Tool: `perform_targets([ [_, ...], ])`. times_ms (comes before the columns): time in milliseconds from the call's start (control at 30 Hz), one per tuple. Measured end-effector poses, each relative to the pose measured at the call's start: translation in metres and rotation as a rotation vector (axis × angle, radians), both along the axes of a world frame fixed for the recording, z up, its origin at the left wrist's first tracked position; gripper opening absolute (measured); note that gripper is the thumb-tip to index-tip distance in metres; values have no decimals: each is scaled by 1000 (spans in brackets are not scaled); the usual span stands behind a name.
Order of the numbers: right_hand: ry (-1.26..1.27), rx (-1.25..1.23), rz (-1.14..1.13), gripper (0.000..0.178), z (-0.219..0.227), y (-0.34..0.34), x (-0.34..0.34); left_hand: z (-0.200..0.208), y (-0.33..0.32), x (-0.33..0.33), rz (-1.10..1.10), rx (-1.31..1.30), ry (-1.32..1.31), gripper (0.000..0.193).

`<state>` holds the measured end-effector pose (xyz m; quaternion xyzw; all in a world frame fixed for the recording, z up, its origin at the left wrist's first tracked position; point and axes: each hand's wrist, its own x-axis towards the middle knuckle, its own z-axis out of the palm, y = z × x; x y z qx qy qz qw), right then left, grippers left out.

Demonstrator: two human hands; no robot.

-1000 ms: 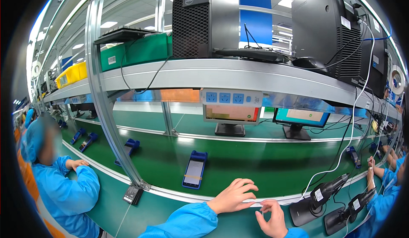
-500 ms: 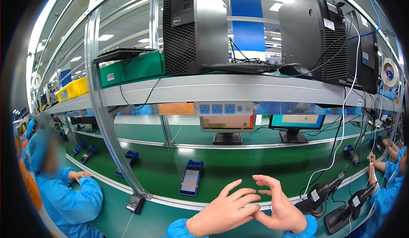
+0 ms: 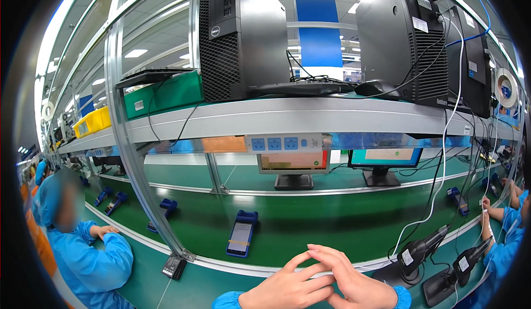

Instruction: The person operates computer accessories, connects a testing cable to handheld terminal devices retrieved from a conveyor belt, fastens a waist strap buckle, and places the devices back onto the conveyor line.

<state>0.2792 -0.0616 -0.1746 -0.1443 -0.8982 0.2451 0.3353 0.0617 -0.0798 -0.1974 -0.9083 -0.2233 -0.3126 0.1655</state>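
Observation:
My left hand (image 3: 290, 288) and my right hand (image 3: 354, 284) meet above the near edge of the green bench. Both have their fingers stretched out, and the fingertips overlap and touch. Nothing shows between them. Beyond my hands, a blue handheld terminal (image 3: 241, 234) with a lit screen and a yellowish band around it lies on the green belt. It is nearest to my left hand and apart from it. To the right of my right hand, a black handheld scanner (image 3: 415, 253) rests in a stand.
A second scanner (image 3: 462, 266) stands farther right among cables. A metal post (image 3: 145, 193) rises at left. Overhead, a shelf (image 3: 310, 113) carries computer towers. Two monitors (image 3: 293, 162) stand behind the belt. Co-workers in blue sit at left (image 3: 88, 259) and right (image 3: 506, 248).
My hands have come closer together: the fingertips, apart at the top before, now overlap, and my right fingers have tipped left and lower. The view has shifted slightly.

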Motion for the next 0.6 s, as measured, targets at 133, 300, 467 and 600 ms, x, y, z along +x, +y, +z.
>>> perform_targets([
  [133,61,-47,21,85,0,-3,-1,0,-2,2,9,-3,-68,19],
  [300,202,-51,-138,68,-1,-1,-5,6,-4,-8,174,19,-70,28],
  [467,280,-253,-114,69,-9,18,-7,12,3,-19,306,-1,-289,36],
  [600,530,-657,69,51,-21,30,-11,10,10,-19,396,-88,-311,49],
])
